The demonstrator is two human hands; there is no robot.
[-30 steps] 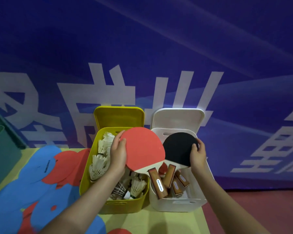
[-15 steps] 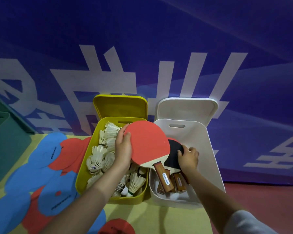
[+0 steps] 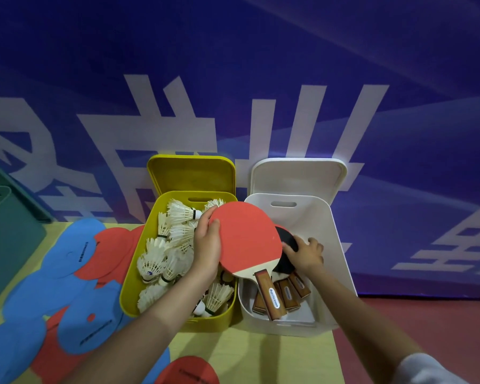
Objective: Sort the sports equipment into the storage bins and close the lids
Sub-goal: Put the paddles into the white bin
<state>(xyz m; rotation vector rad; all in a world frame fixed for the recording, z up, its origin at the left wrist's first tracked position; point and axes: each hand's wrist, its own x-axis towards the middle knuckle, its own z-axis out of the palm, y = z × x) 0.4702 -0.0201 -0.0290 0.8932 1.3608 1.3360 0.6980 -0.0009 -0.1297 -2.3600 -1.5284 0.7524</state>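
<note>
- My left hand (image 3: 207, 245) grips the rim of a red paddle (image 3: 247, 239), thumb on its face and fingers curled behind the edge.
- That paddle hangs tilted over the gap between the two bins, its handle (image 3: 269, 295) pointing down into the white bin (image 3: 333, 245).
- My right hand (image 3: 306, 254) is inside the white bin, fingers curled over the black paddle (image 3: 284, 253), gripping its edge.
- The black paddle lies partly under the red one, and more handles (image 3: 291, 295) show below it in the bin.
- The yellow bin (image 3: 139, 261), just beside the white one, is full of shuttlecocks (image 3: 164, 259).
- The yellow lid (image 3: 190, 173) and white lid (image 3: 298, 176) stand open behind their bins, leaning against the blue banner (image 3: 233, 65).
- Both bins sit on a yellow table (image 3: 250, 353) with blue and red discs (image 3: 75, 286) to my left.
- A green bin (image 3: 9, 239) stands at the far left edge.
</note>
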